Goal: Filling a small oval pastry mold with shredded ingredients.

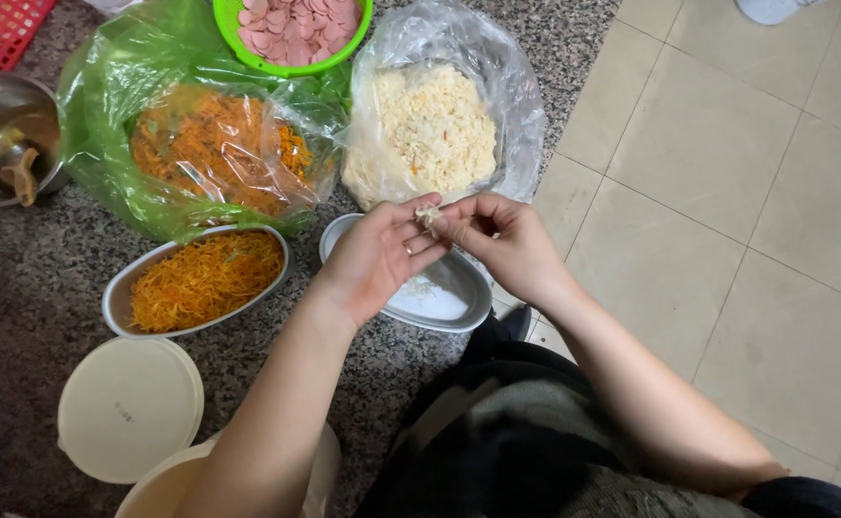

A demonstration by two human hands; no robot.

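Crumbly pale filling (pixel 428 217) is being pinched between the fingertips of the left hand (pixel 374 257) and right hand (pixel 509 246) above the oval metal dish (pixel 454 293), and loose bits are likely risking dropping past its rim onto the counter (pixel 37 288).

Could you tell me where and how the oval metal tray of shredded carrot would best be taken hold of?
Probably by the raised rim of the oval metal tray at its two narrow ends, coming from above. The shredded carrot fills the middle, and the near-left end lies free, while a green bag crowds the far edge.
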